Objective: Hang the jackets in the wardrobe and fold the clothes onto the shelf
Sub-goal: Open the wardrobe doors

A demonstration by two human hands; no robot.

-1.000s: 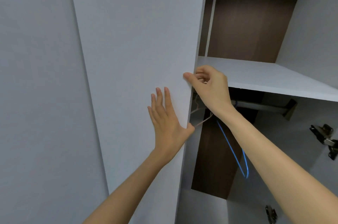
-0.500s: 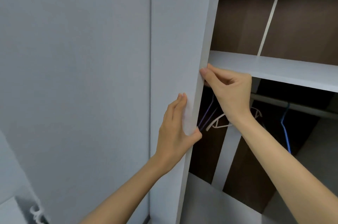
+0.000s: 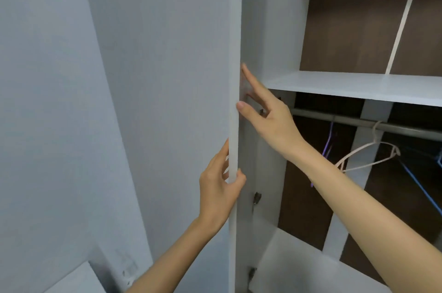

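Pinching the front edge of the door (image 3: 234, 53), the left hand (image 3: 220, 187) at 6 o'clock has its thumb wrapped onto the inner side and its fingers on the outer face. The right hand (image 3: 270, 115), just toward 3 o'clock from centre, lies with straight fingers pressed flat against the door's inner face and grips nothing. The wardrobe (image 3: 275, 29) fills the frame from 12 round to 5 o'clock and stands open. By my reading, opening it is the only step in hand or done, so the task is barely begun. No jackets hang inside, no clothes lie on the shelf (image 3: 346, 84) at 2 o'clock, and none are in view at all, so all the hanging and folding is left. Counted: one door, one shelf, and one rail (image 3: 346, 123) under it at 3 o'clock. At least three bare hangers are on that rail: a purple hanger (image 3: 328, 139), a pale hanger (image 3: 368, 154), and a blue hanger (image 3: 421, 187) toward 4 o'clock. More blue at the right edge may be a fourth, though I cannot tell. Two hinges (image 3: 256, 198) show plainly on the door at 5 to 6 o'clock, and a possible third is half hidden behind the right hand.
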